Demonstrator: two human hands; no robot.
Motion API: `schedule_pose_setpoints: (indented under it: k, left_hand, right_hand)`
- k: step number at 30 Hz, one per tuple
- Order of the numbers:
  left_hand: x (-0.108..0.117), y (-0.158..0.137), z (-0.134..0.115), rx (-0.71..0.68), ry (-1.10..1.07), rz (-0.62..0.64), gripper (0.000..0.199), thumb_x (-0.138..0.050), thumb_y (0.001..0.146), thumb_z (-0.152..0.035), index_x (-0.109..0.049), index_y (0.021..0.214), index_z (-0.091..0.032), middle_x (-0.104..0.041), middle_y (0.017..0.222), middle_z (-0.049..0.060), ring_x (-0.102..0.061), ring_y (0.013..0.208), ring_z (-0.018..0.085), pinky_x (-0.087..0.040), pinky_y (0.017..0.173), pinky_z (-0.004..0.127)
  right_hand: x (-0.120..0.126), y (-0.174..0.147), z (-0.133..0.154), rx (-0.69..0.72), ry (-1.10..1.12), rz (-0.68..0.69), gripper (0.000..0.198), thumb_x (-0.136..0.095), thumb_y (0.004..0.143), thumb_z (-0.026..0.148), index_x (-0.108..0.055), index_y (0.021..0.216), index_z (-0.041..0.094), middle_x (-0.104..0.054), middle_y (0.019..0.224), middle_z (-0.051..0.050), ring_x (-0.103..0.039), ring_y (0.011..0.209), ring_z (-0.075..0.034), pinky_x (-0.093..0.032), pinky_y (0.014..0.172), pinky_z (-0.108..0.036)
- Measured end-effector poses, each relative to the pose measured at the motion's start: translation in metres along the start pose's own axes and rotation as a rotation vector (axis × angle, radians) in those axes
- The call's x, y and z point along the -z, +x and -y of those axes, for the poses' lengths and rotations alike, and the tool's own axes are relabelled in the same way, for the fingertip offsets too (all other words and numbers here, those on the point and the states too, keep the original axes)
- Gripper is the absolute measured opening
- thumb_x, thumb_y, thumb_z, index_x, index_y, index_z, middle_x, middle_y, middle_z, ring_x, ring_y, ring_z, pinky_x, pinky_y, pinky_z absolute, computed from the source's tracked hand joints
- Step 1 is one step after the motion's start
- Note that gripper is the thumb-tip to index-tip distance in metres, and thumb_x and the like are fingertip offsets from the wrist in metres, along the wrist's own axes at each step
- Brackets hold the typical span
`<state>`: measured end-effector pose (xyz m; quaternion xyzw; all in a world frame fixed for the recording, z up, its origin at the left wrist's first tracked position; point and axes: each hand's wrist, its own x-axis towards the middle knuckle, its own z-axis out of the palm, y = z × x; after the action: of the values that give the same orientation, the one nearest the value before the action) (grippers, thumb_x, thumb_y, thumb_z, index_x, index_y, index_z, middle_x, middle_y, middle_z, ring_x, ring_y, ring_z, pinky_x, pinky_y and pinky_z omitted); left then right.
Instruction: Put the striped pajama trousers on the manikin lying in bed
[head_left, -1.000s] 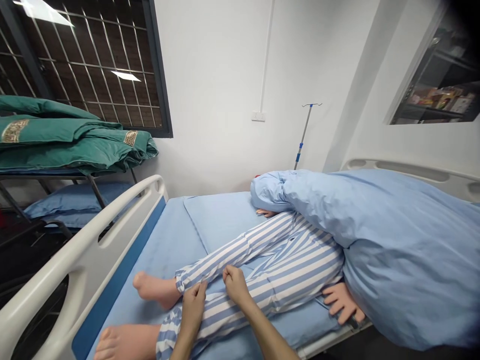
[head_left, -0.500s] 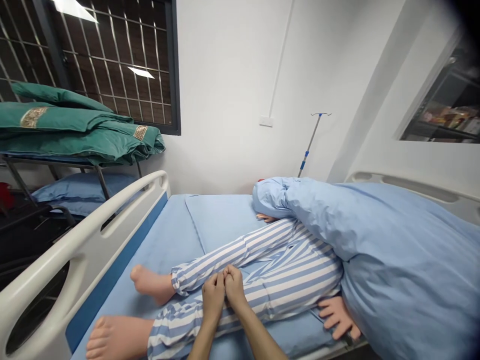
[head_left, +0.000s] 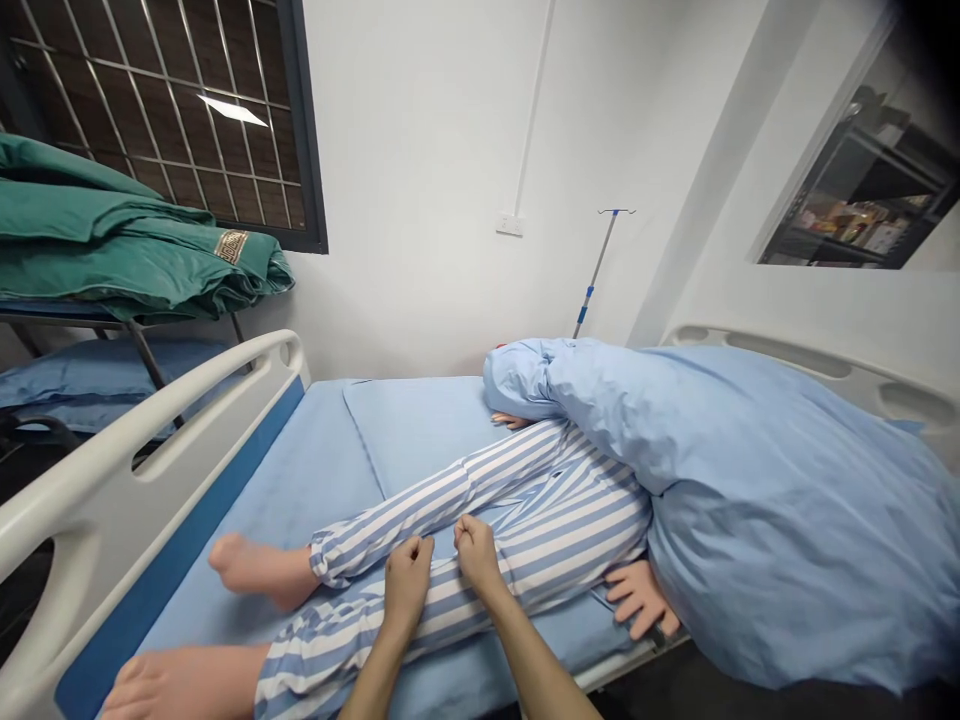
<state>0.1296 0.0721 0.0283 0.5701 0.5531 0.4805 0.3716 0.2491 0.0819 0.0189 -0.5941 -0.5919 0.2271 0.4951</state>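
Note:
Lying on the bed is a manikin in blue-and-white striped trousers [head_left: 570, 560], its upper body under a light blue quilt [head_left: 750, 500]. My left hand [head_left: 409, 580] is closed in a fist at the near leg, around the knee. Just to its right, my right hand [head_left: 476, 550] is also a fist, over the inner side of the same leg. A gap separates the two hands, and no object shows in either. Bare manikin feet [head_left: 262, 570] stick out at the left, and a manikin hand [head_left: 641, 597] rests at the near bed edge.
A pale footboard [head_left: 172, 410] rises on the left and a headboard [head_left: 825, 375] on the right. Green folded bedding [head_left: 142, 250] lies on a rack beneath the barred window. Behind the bed stands a drip pole [head_left: 596, 270] near the white wall.
My hands, side by side and touching before, have moved apart, both still closed. The whole view has shifted to the right. The manikin's legs lie as they did.

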Motion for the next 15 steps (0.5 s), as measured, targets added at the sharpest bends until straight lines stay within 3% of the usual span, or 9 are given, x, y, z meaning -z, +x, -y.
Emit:
schedule_pose_setpoints:
  k: [4, 7, 11, 15]
  left_hand:
    - [-0.024, 0.003, -0.016, -0.017, -0.137, 0.021, 0.035, -0.041, 0.072, -0.041, -0.028, 0.048, -0.02, -0.027, 0.047, -0.006, -0.029, 0.049, 0.008, -0.026, 0.05, 0.022]
    - [-0.039, 0.001, -0.019, -0.036, -0.106, 0.052, 0.036, -0.041, 0.072, -0.043, -0.03, 0.048, -0.019, -0.03, 0.046, -0.005, -0.031, 0.05, 0.009, -0.025, 0.049, 0.021]
    - [-0.041, -0.004, -0.014, -0.1, -0.034, 0.135, 0.038, -0.039, 0.075, -0.045, -0.036, 0.049, -0.018, -0.035, 0.047, -0.004, -0.033, 0.05, 0.009, -0.025, 0.049, 0.022]
    - [-0.039, -0.005, -0.015, -0.133, 0.041, 0.182, 0.041, -0.037, 0.075, -0.049, -0.031, 0.048, -0.019, -0.029, 0.046, -0.005, -0.032, 0.049, 0.009, -0.024, 0.05, 0.022]
  right_hand:
    - [0.003, 0.002, -0.001, -0.038, 0.126, -0.016, 0.014, -0.029, 0.059, 0.01, -0.033, 0.049, 0.019, -0.036, 0.046, 0.003, -0.036, 0.048, -0.01, -0.027, 0.048, -0.02]
    - [0.003, 0.002, -0.003, -0.075, 0.18, -0.049, 0.012, -0.031, 0.06, 0.013, -0.033, 0.05, 0.019, -0.033, 0.047, 0.004, -0.033, 0.048, -0.01, -0.026, 0.046, -0.02]
    - [0.006, 0.005, -0.004, -0.09, 0.185, -0.036, 0.011, -0.03, 0.058, 0.013, -0.034, 0.05, 0.019, -0.033, 0.047, 0.004, -0.033, 0.048, -0.01, -0.027, 0.046, -0.02]
    - [0.031, 0.011, -0.009, -0.011, 0.069, 0.035, 0.012, -0.03, 0.056, 0.011, -0.036, 0.049, 0.018, -0.037, 0.046, 0.003, -0.036, 0.049, -0.011, -0.027, 0.049, -0.021]
